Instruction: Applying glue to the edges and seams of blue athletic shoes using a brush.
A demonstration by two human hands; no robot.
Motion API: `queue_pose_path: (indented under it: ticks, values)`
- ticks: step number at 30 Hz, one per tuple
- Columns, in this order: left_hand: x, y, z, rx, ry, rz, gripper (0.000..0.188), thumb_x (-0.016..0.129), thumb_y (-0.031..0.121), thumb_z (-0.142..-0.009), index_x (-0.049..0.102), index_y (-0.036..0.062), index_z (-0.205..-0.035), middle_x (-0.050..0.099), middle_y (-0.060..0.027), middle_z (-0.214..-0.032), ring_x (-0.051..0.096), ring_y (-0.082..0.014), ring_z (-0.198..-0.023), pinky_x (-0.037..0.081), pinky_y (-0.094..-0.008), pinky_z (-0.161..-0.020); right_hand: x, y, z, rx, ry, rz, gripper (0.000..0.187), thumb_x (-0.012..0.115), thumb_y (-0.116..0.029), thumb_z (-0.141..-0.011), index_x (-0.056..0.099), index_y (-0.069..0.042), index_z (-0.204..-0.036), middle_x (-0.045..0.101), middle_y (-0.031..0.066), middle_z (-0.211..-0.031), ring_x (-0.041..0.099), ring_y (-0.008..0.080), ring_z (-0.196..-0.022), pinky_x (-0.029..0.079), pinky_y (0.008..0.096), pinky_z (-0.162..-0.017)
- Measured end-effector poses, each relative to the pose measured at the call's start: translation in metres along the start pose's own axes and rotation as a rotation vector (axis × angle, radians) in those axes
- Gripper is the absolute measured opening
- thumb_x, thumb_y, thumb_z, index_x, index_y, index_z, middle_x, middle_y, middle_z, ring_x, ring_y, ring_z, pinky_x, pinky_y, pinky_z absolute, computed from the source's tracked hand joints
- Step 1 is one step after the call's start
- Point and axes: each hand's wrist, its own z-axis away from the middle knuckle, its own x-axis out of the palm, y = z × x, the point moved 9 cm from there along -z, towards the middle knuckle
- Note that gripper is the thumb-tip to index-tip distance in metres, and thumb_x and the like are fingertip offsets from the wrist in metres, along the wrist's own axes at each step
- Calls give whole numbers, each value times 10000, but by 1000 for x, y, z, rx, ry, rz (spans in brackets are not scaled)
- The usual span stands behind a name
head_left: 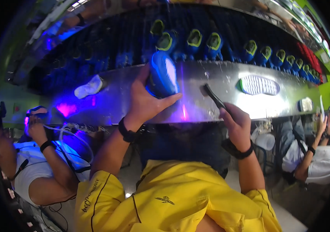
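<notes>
My left hand [142,102] is wrapped round a blue shoe upper [159,79], raised above the metal bench and tilted so that its pale bottom faces right. The thumb presses along the shoe's near end. My right hand [237,121] grips the handle of a slim black brush [215,97], its dark head pointing up and left, apart from the shoe. To the right of the brush lies a white sole [259,85] with a ridged pattern and a green edge. Another pale sole piece [88,88] rests on the bench at the left.
Beyond the metal bench [122,100], several blue shoe uppers [213,41] with yellow-green collars stand in a row on a dark line. Co-workers sit close on both sides; the left one's hand [37,131] is raised. A small pale piece [305,104] lies at the bench's right end.
</notes>
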Motion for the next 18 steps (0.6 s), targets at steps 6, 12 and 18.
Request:
queue_pose_path:
  ticks: [6,12,18]
  values:
    - [-8,-2,74,216,66,-236,807,949,122,-710,566,37,-1416,664,-166,-1368,629,-360,-1321,452,-493,-1171,59,19,-17,168,-207,-115,241,695,-151,-1005,746,73,-1076,703,25,-779,590,90,-709,466,289,-651]
    - [-5,3,113,347,67,-410,777,902,78,-751,507,46,-1420,631,-198,-1395,609,-426,-1338,375,-594,-1218,99,41,-20,60,-216,-29,243,694,-182,-999,754,47,-1055,631,103,-687,570,122,-634,468,334,-616]
    - [-2,-1,123,369,90,-431,781,899,94,-775,481,52,-1434,631,-195,-1394,600,-429,-1348,360,-608,-1223,113,35,-7,124,-227,23,281,669,-191,-1061,748,72,-1123,699,17,-803,587,80,-736,474,259,-679]
